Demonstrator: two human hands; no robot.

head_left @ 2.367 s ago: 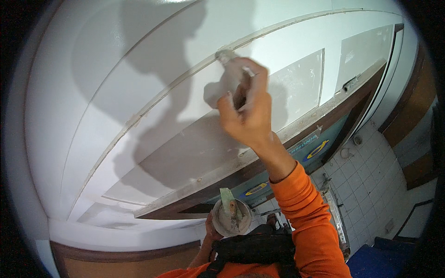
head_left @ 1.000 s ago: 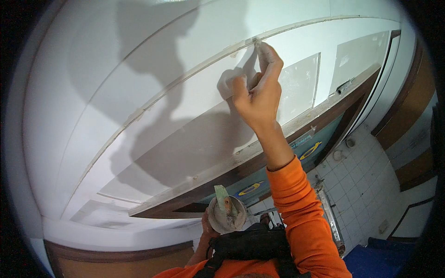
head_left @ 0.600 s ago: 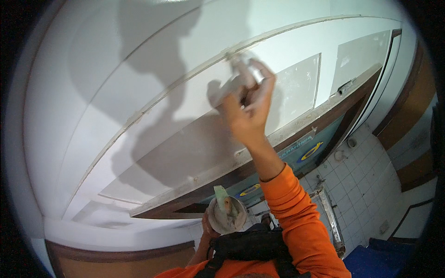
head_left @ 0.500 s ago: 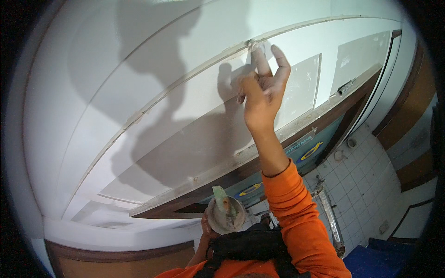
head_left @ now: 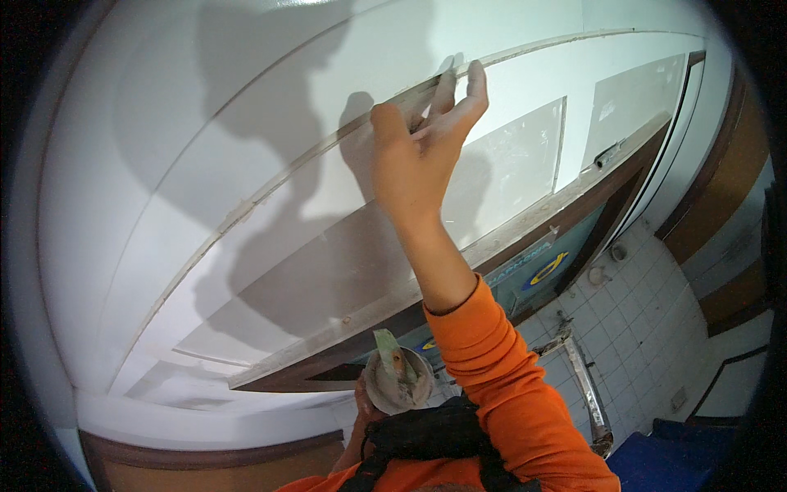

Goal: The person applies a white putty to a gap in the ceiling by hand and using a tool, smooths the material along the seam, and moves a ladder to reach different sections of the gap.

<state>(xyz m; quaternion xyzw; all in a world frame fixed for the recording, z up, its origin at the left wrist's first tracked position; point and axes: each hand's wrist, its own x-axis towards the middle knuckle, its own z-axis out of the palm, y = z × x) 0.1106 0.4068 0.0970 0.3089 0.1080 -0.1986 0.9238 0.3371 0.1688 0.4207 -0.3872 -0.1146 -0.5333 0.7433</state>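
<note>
My right hand (head_left: 418, 156) reaches to the white panelled surface (head_left: 533, 139), fingers apart and dusted with pale filler, the middle finger at or close to the long putty-covered seam (head_left: 279, 180). I see no tool in it, though some fingertips are partly hidden. Low in the view, my left hand (head_left: 363, 398) grips a round, filler-stained pot (head_left: 414, 394). In the pot a greenish flat scraper (head_left: 384, 348) with a rusty brown patch stands tilted.
Below the white surface run a dark wooden frame (head_left: 623, 189) and glazing (head_left: 533, 254) with decals. Tiled floor (head_left: 623, 328) holds small containers (head_left: 616, 252) and a long metal piece (head_left: 584, 381). Brown-panelled door or wall (head_left: 709, 213) stands right; a blue object (head_left: 656, 459) lies lower right.
My right hand has shifted left since half a second ago, its fingers still along the seam, after moving back and forth there earlier. My left hand and the pot have barely moved.
</note>
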